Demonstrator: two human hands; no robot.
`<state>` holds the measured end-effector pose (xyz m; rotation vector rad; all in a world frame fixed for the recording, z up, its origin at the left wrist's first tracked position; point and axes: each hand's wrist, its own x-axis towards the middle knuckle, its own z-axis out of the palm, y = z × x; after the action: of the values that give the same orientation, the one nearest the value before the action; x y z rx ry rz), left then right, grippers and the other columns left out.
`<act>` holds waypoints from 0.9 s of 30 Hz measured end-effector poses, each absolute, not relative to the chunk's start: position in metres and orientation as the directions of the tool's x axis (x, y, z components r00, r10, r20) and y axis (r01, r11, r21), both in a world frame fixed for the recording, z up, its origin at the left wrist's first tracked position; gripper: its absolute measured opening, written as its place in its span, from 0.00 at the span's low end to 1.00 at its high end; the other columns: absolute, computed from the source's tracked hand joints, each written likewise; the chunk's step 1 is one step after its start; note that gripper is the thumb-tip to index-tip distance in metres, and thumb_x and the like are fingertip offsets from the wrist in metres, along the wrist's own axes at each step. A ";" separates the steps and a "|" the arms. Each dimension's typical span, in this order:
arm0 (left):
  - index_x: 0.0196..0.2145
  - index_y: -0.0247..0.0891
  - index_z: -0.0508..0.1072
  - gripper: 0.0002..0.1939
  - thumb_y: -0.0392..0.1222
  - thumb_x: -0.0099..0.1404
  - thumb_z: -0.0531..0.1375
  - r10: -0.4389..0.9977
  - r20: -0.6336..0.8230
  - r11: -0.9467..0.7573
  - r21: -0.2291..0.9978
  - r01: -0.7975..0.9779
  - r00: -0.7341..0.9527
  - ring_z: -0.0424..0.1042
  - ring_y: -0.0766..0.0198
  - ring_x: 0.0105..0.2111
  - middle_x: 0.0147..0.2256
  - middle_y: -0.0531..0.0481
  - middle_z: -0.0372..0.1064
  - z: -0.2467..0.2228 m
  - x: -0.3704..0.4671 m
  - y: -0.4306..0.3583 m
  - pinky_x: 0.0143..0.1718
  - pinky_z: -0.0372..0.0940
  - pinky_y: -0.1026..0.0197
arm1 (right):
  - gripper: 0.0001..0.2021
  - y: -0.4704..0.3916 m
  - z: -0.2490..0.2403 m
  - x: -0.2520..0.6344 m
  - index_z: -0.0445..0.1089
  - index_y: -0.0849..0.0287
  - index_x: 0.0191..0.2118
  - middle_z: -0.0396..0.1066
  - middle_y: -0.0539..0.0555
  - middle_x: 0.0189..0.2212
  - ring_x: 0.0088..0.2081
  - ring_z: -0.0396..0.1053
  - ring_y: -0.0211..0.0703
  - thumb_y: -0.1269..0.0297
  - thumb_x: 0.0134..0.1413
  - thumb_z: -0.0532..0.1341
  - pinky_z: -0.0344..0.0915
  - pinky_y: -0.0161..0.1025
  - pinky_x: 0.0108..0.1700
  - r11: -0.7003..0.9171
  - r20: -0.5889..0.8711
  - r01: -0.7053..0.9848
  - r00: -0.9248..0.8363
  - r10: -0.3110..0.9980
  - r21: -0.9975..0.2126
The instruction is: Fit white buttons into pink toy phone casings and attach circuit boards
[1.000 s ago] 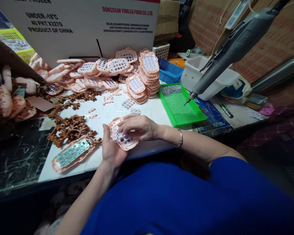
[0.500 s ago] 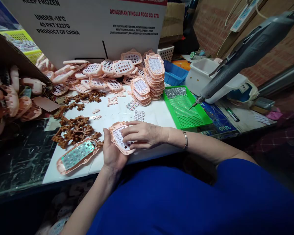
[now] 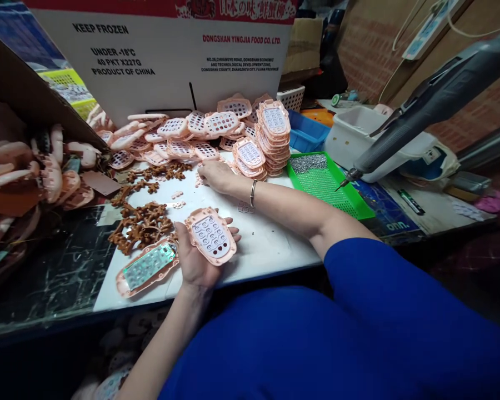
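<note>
My left hand (image 3: 198, 261) holds a pink plastic casing half (image 3: 212, 258) from below, its inner side up. White keypad buttons fill most of its holes; a few dark holes show at the near end. My right hand (image 3: 217, 176) is stretched out to the back of the white work surface. Its fingertips are drawn together, down at small pink button pieces (image 3: 197, 181); whether they pinch one is hidden. Left of my left hand lies another pink casing half with a green circuit board (image 3: 148, 265) in it.
Brown branching plastic parts (image 3: 144, 228) lie at the left. Pink casings (image 3: 220, 123) are heaped against the carton (image 3: 158, 89), with stacks (image 3: 273, 139) beside them. A green tray (image 3: 360, 205) holds screws. An electric screwdriver (image 3: 420, 105) hangs over it.
My right hand has left the casing and moved away to the small pink pieces at the back. The left hand still holds the casing. The view has tilted up and shifted left.
</note>
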<state>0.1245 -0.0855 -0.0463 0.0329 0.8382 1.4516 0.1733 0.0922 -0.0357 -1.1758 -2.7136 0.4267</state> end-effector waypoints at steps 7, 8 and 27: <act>0.48 0.32 0.71 0.40 0.66 0.66 0.36 0.896 -0.420 0.106 0.516 -0.850 -0.143 0.76 0.54 0.26 0.30 0.38 0.75 -0.055 0.124 -0.084 0.30 0.72 0.52 | 0.09 0.055 -0.022 0.194 0.70 0.64 0.36 0.69 0.49 0.26 0.28 0.63 0.32 0.78 0.51 0.55 0.61 0.32 0.35 0.502 0.120 0.401 -0.678 0.725 -0.767; 0.48 0.33 0.71 0.38 0.66 0.67 0.36 0.896 -0.412 0.079 0.515 -0.854 -0.166 0.76 0.55 0.27 0.30 0.40 0.75 -0.056 0.125 -0.084 0.31 0.71 0.53 | 0.09 0.043 -0.019 0.201 0.70 0.65 0.38 0.69 0.48 0.25 0.27 0.63 0.31 0.77 0.52 0.56 0.63 0.32 0.33 0.457 0.105 0.338 -0.700 0.706 -0.823; 0.46 0.37 0.73 0.34 0.59 0.70 0.35 0.867 -0.385 -0.075 0.528 -0.846 -0.317 0.74 0.61 0.27 0.27 0.48 0.73 -0.039 0.148 -0.080 0.37 0.71 0.58 | 0.13 -0.039 -0.061 0.272 0.72 0.61 0.37 0.73 0.53 0.33 0.39 0.64 0.39 0.67 0.66 0.51 0.61 0.37 0.41 0.966 0.581 0.244 -0.800 0.151 0.086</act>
<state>0.1481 -0.0804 -0.0387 0.0349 0.8121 1.7107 0.2717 -0.0392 -0.0608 -0.2774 -2.5116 -0.2087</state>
